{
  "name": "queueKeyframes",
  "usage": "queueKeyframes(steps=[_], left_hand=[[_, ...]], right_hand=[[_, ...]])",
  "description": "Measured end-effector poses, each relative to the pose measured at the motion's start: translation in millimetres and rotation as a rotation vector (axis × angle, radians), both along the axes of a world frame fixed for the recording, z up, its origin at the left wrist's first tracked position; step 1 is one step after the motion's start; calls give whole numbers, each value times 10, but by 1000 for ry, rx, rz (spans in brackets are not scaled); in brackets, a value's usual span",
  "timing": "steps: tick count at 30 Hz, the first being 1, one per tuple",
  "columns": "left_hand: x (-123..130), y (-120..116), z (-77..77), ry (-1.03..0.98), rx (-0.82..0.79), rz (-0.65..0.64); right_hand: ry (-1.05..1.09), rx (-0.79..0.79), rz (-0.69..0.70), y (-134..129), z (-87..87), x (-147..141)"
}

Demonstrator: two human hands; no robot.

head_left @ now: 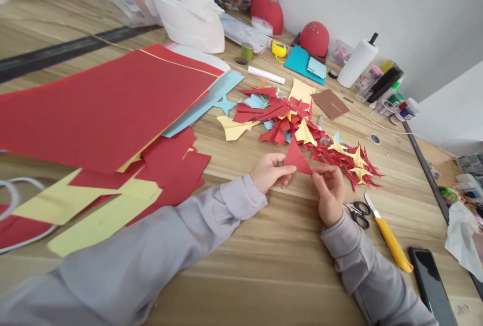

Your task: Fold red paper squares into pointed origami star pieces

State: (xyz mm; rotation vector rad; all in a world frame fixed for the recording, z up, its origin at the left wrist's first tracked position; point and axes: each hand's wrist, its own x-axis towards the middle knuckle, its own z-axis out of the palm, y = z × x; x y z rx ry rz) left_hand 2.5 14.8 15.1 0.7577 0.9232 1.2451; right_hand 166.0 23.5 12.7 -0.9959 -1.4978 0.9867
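Observation:
Between my hands is a red folded paper triangle point(296, 159), held a little above the wooden table. My left hand point(268, 172) pinches its left side, thumb lying across the front. At the lower right corner, my right hand point(329, 190) grips the paper between thumb and fingertips. Just beyond lies a heap of red folded paper pieces point(277, 109), with some yellow and blue ones mixed in. Pointed paper stars point(360, 165) in red and yellow are piled to the right of it.
Large red sheets point(113, 104) cover the left side, with yellow strips point(105, 215) below them. Black-handled scissors point(360, 213), a yellow utility knife point(392, 243) with its blade showing and a phone point(432, 286) lie at right. Bottles and a white roll point(188, 14) stand behind.

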Motion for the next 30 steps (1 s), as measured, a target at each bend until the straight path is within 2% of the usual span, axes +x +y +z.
queueKeyframes(steps=[3, 5, 10, 12, 14, 17, 19, 21, 23, 27, 30], left_hand=[[5, -7, 0, 22, -20, -33], [3, -14, -2, 36, -28, -85], [2, -22, -18, 65, -30, -191], [17, -21, -36, 76, -4, -174], [39, -22, -67, 115, 65, -102], [65, -42, -127, 329, 287, 153], [63, -68, -154, 603, 569, 279], [45, -98, -155, 868, 824, 278], [21, -124, -137, 1088, 997, 239], [-23, -156, -105, 1432, 1238, 249], [-44, -199, -100, 1600, 1372, 254]], right_hand=[[-312, 372, 6, -48, 10, -8], [-464, 511, 24, -61, 13, -11], [-556, 631, -20, -52, -18, -3], [-562, 651, -43, -45, -39, 6], [-553, 638, -39, -38, -60, 13], [-525, 610, -33, -27, -84, 17], [-510, 612, -26, -23, -90, 16], [-497, 626, -19, -24, -86, 14], [-494, 654, -18, -34, -78, 12], [-575, 751, 20, -77, -63, 13], [-740, 869, 51, -120, -58, 24]])
